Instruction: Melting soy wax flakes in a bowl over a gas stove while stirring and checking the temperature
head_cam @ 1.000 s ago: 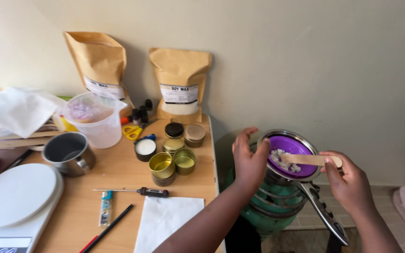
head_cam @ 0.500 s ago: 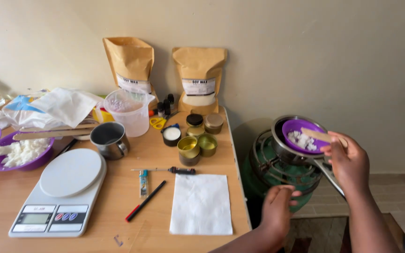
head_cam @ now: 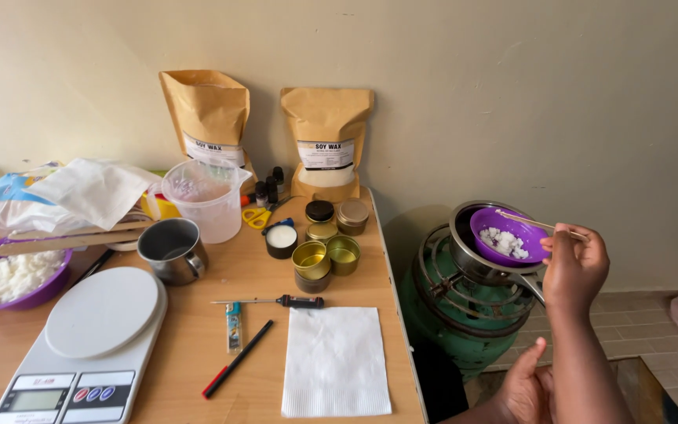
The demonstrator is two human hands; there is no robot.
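One stick: flat wooden stick (head_cam: pixel 539 224), right of frame, long axis near-horizontal; free end points left and slightly up, over the purple bowl.
Right hand: right hand (head_cam: pixel 574 267) pinches the stick's right end.
Bowl: purple bowl (head_cam: pixel 508 235) holds white wax chunks (head_cam: pixel 504 242), sits in a steel pan (head_cam: pixel 472 251).
Support: pan rests on a green gas cylinder (head_cam: pixel 453 314).
Left hand: left hand (head_cam: pixel 527 392) low at bottom edge, loosely open, holding nothing.
Left of frame: wooden table (head_cam: pixel 190 345) with gold tins (head_cam: pixel 327 259).

The right hand (head_cam: pixel 574 265) pinches a flat wooden stick (head_cam: pixel 534 222) over a purple bowl (head_cam: pixel 506 234) with white lumps in it. The bowl sits in a shiny pan (head_cam: pixel 476 255) on a green gas stove (head_cam: pixel 453 310). The left hand (head_cam: pixel 526 389) hangs low, near the table (head_cam: pixel 190 345) edge, holding nothing.
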